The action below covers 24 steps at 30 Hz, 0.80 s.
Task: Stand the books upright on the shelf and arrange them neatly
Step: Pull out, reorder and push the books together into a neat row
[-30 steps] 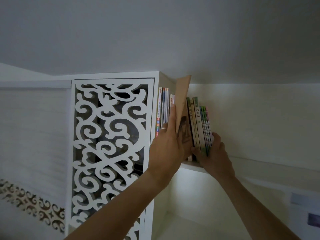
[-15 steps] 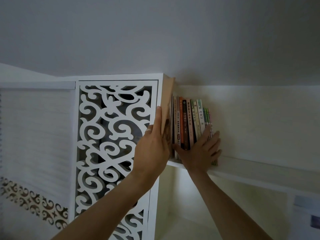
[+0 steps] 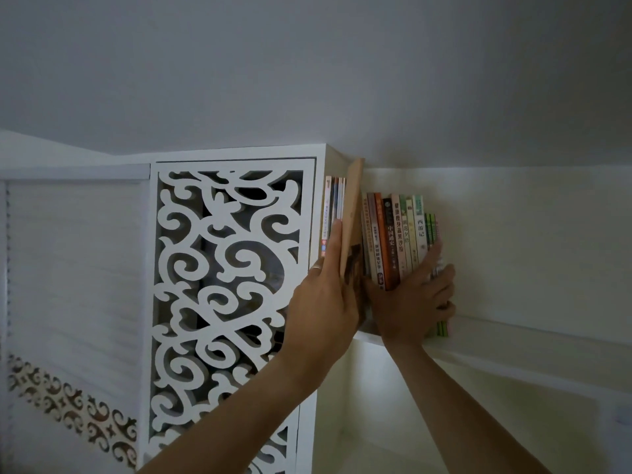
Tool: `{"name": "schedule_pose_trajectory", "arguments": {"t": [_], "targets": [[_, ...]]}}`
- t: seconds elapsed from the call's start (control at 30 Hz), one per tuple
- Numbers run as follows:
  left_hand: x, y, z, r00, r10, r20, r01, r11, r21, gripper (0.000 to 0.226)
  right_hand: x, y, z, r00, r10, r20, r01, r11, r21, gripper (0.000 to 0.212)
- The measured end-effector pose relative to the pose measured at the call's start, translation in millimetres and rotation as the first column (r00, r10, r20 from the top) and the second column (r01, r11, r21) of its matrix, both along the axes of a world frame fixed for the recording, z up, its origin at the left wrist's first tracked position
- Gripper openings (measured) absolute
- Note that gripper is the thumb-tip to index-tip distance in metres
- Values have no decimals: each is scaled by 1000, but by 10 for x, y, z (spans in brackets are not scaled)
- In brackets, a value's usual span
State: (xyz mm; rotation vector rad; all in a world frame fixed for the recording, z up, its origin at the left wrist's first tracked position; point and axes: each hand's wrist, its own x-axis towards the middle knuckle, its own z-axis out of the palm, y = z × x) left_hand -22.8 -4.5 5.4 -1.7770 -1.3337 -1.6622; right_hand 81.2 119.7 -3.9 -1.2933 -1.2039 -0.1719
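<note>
1. The left hand (image 3: 325,302) is pressing straight fingers flat against the tall tan paperback book (image 3: 352,213), which is leaning slightly at 12 o'clock.
2. The right hand (image 3: 410,302) is spreading its fingers over the row of upright colourful-spined books (image 3: 393,230), thumb lying at 9 o'clock.
3. Both groups are standing on the white wooden shelf (image 3: 513,340).
4. A white carved scrollwork panel (image 3: 225,285) is standing at 9 o'clock.
</note>
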Motion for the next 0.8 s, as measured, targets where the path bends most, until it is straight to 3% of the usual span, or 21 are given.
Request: {"name": "schedule_pose_trajectory", "arguments": {"t": [0.23,0.33,0.5,0.6,0.7,0.8], "targets": [[112,358,18,997,37,74,-35,999,-27,63,63,39,3,995,-21,-96,26,998,49,129],[72,731,34,992,121,28,-120,992,-33,68,81,44,-11,997,-18,-73,22,999,50,132],[-13,1155,-18,905,417,-84,-391,893,222,56,84,65,-45,998,-35,-48,39,997,69,130],[-97,1329,-101,851,515,-101,-478,841,254,59,81,88,-47,998,-59,-31,61,996,67,130],[-171,1443,-174,784,583,-212,-507,799,323,62,89,95,-54,998,-65,-13,65,996,58,132],[-196,1471,-166,777,566,-274,-458,808,371,58,100,94,-50,999,-37,20,36,998,44,135]]}}
